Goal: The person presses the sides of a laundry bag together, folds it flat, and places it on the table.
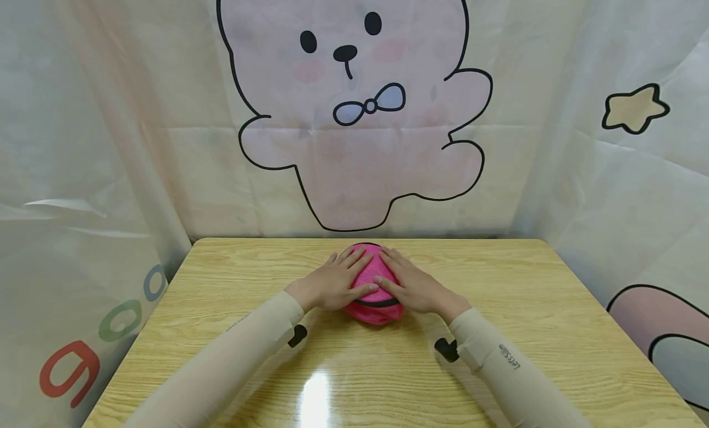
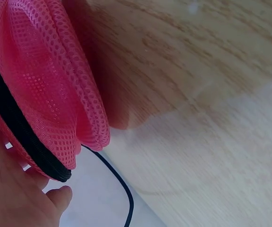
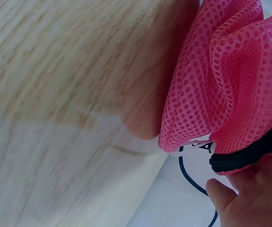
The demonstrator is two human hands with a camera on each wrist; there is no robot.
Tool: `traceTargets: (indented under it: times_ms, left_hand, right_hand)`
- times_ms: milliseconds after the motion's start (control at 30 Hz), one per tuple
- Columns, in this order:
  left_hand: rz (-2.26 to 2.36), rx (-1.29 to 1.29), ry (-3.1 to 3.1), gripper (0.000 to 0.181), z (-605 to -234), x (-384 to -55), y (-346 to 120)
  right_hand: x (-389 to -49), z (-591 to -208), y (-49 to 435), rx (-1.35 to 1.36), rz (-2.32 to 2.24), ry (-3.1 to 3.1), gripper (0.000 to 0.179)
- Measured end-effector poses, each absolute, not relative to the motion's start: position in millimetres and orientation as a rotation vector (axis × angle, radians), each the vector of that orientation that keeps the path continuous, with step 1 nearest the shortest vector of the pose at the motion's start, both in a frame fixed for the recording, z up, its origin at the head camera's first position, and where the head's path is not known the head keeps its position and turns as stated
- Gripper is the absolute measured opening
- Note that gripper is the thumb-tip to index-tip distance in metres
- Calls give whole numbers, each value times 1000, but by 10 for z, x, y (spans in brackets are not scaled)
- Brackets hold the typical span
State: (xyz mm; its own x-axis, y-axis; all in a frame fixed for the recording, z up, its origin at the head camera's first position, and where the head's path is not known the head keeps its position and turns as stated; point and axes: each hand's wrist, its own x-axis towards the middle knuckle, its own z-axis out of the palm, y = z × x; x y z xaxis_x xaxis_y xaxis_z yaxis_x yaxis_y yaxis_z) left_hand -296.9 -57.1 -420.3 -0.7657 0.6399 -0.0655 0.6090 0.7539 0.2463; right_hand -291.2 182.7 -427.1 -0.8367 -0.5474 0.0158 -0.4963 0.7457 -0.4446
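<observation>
A pink mesh bag (image 1: 373, 313) with a black trim band sits on the table, bulging into a rounded shape. Across its left side lies my left hand (image 1: 330, 284), fingers extended over the top. My right hand (image 1: 420, 287) rests on the opposite side in the same way, thumb toward the middle. In the left wrist view, folded mesh (image 2: 46, 80) hangs below the black band, and the left hand (image 2: 13, 189) touches the bag near that band. The right wrist view shows creased mesh (image 3: 206, 85) beside the right hand (image 3: 258, 198). What the bag contains cannot be seen.
The wood-grain table (image 1: 232, 366) runs back to a curtain (image 1: 354, 181) printed with a cartoon bear. More printed curtain hangs at both sides. A dark cord (image 2: 121, 182) shows past the table edge in the wrist views.
</observation>
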Motion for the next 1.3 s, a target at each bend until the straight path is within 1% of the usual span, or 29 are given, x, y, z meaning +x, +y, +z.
traceTargets:
  times_ms: [367, 1300]
  left_hand:
    - [302, 991, 2803, 86, -4321, -3001, -578]
    - [278, 942, 2769, 85, -4439, -2979, -578]
  right_hand:
    - [-2900, -4313, 1808, -831, -685, 2811, 80]
    - [-2922, -4482, 1783, -864, -592, 2787, 79]
